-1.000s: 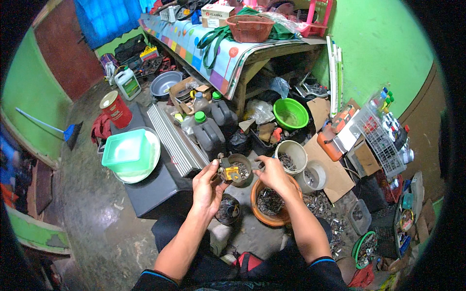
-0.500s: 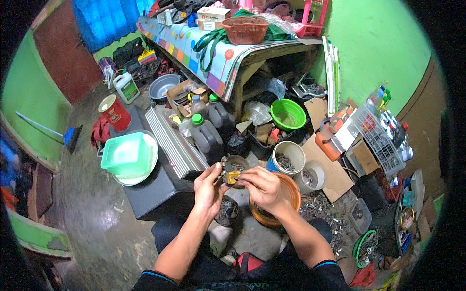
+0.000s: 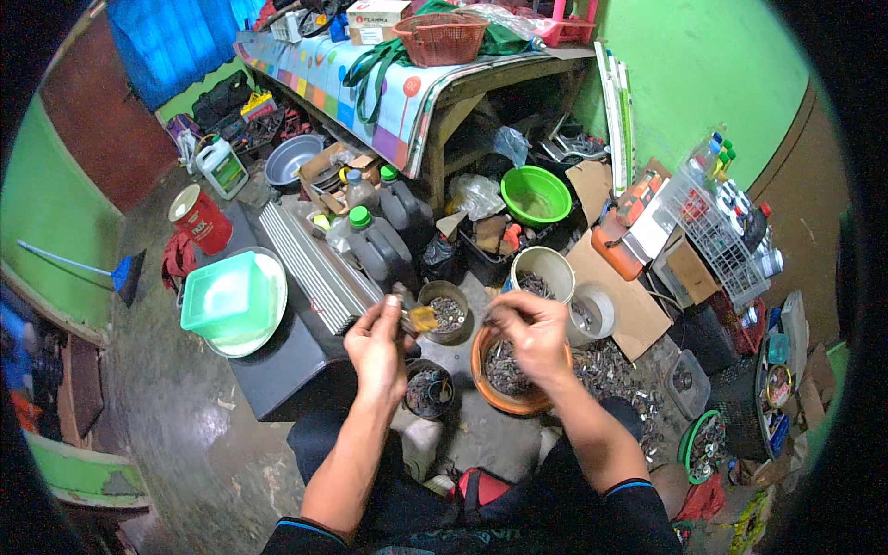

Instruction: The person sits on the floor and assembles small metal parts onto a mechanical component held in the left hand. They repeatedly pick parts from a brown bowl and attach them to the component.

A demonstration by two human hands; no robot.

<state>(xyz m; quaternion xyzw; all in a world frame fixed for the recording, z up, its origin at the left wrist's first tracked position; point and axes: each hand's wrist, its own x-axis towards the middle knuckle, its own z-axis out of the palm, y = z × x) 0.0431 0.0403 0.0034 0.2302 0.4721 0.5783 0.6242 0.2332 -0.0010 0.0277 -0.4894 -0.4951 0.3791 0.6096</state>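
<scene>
My left hand (image 3: 374,351) is closed on a small dark metal part with a yellow block (image 3: 423,319) at its end. Its kind is hard to make out. To the right, my right hand (image 3: 536,338) is held over an orange-brown bowl (image 3: 501,404) full of small dark metal pieces. Its fingers are pinched together and slightly blurred; whatever lies between them is too small to name. Just beyond the yellow block stands a round tin (image 3: 450,338) with small metal pieces in it. Below and between my hands is a dark round pot (image 3: 413,407) of small parts.
A white bucket (image 3: 561,265) and a smaller pale tub (image 3: 605,319) stand beyond the bowl. Loose metal pieces (image 3: 629,407) litter the floor at right. A black box (image 3: 268,379) bears a green container (image 3: 222,293) at left. Dark jerrycans (image 3: 379,252) stand ahead, near the table (image 3: 416,120).
My right hand has moved away from the yellow block to the right, opening a gap between my hands. My left hand has shifted slightly left and still holds the part.
</scene>
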